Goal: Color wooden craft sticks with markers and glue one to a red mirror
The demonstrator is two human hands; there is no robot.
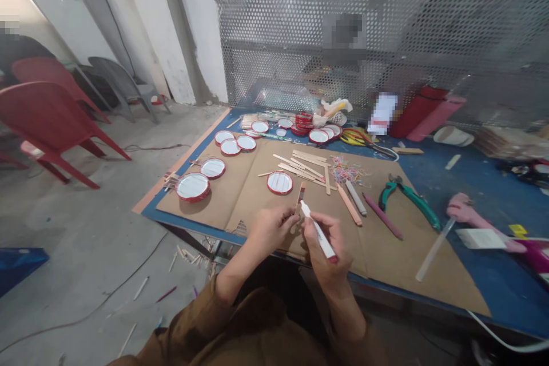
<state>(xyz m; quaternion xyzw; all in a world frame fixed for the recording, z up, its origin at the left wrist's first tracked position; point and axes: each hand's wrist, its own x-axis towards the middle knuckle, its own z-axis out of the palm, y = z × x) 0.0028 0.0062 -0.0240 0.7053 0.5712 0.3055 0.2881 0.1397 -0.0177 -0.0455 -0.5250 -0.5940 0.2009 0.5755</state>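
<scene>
Perforated screen (278, 17): rose behind the blue worktop (457, 194).
Cardboard (227, 200): covered the worktop's near part.
Left hand (274, 227): grip pinched a wooden stick (302, 190).
Right hand (328, 249): grip was pressed around a white marker (319, 234).
Red-rimmed lid (280, 182): lay just beyond the hands.
Marker: pointed its tip at the stick.
Stick: stood slightly tilted above the cardboard.

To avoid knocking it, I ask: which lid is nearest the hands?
The lone lid beside the wooden sticks; the other lids lie farther left or back.
</scene>
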